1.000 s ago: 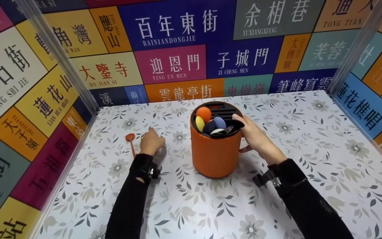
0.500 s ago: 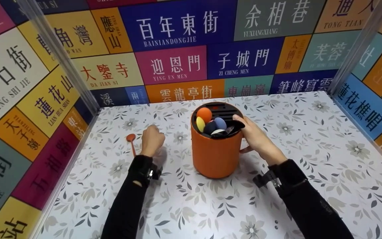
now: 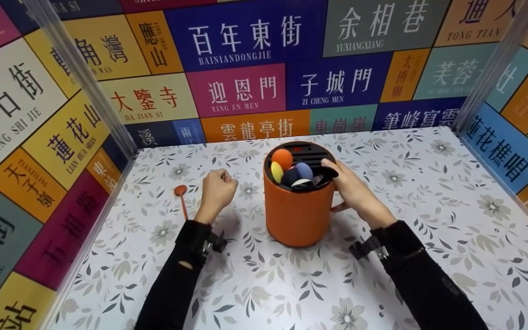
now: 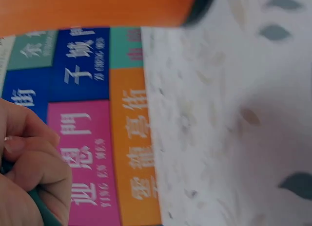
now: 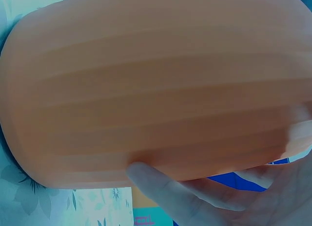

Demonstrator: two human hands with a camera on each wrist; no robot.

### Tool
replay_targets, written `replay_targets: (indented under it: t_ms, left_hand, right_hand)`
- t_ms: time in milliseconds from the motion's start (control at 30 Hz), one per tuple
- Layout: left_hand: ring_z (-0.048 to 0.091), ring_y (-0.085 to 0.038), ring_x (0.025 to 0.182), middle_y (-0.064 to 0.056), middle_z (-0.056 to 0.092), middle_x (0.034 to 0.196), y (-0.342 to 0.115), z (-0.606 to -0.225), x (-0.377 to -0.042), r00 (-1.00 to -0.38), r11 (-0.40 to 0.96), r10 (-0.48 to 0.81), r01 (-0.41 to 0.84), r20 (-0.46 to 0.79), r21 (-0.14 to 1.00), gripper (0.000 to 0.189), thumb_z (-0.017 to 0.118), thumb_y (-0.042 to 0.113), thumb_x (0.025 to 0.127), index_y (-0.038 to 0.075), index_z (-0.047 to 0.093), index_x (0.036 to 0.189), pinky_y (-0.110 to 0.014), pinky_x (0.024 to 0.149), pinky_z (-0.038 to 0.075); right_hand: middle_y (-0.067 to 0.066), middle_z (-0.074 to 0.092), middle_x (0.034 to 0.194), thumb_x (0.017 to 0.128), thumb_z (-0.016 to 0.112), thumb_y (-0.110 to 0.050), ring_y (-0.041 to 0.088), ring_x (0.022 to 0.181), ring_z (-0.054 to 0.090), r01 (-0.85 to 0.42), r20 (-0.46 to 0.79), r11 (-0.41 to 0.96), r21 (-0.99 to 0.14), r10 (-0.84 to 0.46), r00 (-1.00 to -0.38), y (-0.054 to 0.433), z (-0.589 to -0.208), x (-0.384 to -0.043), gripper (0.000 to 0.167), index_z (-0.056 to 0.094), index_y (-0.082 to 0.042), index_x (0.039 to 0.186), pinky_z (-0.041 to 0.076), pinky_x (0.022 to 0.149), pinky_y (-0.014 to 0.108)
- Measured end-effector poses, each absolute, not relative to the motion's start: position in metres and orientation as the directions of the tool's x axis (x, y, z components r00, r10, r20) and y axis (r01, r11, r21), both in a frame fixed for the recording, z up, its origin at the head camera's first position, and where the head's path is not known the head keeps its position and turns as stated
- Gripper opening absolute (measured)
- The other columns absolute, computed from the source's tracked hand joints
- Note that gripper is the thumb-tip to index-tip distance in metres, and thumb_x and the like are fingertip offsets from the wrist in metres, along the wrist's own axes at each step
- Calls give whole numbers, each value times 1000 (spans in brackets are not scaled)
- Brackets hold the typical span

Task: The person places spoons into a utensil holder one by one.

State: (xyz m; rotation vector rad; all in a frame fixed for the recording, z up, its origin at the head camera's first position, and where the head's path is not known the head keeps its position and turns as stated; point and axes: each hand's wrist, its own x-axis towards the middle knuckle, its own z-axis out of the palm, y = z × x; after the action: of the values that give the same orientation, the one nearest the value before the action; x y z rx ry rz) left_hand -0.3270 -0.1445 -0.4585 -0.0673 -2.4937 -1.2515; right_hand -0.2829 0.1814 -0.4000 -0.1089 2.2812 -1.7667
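A tall orange container (image 3: 298, 217) with a side handle and a black slotted top stands at the table's middle. In its top sit several rounded pieces (image 3: 281, 160), orange, yellow, navy, blue and pale. My right hand (image 3: 355, 192) grips the container from the right, thumb at the black rim; in the right wrist view its fingers (image 5: 156, 189) lie along the orange wall. To the left, my left hand (image 3: 219, 190) is curled into a fist over the table. The left wrist view shows a dark green curved thing (image 4: 41, 206) in those fingers, mostly hidden.
A small orange spoon (image 3: 180, 190) lies on the table left of my left hand. The table (image 3: 346, 293) has a pale leaf-and-flower cover. Walls of coloured panels with lettering (image 3: 245, 89) stand behind and at both sides, with clear corner posts.
My left hand has risen from the table beside the spoon and moved right toward the container, turning so its curled fingers show. My right hand and the container stay in place.
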Motion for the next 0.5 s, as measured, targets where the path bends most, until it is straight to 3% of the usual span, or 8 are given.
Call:
replay_targets:
  t_ms: [200, 500]
  left_hand:
    - [27, -15, 52, 5, 29, 56, -129, -439, -309, -918, 526, -91, 284, 386, 801, 31, 59, 1, 83, 16, 41, 63, -30, 54, 25]
    - [31, -10, 51, 7, 33, 55, -106, -413, -291, -895, 338, -134, 362, 426, 869, 32, 58, -3, 78, 18, 40, 62, -25, 51, 25]
  right_hand:
    - [20, 42, 159, 104, 43, -66, 43, 135, 50, 100, -157, 262, -960, -204, -966, 181, -400, -283, 78, 27, -22, 167, 60, 74, 62]
    - [21, 42, 158, 104, 41, -66, 44, 137, 49, 82, -142, 263, -961, -218, -966, 182, -402, -283, 80, 24, -20, 168, 58, 77, 65]
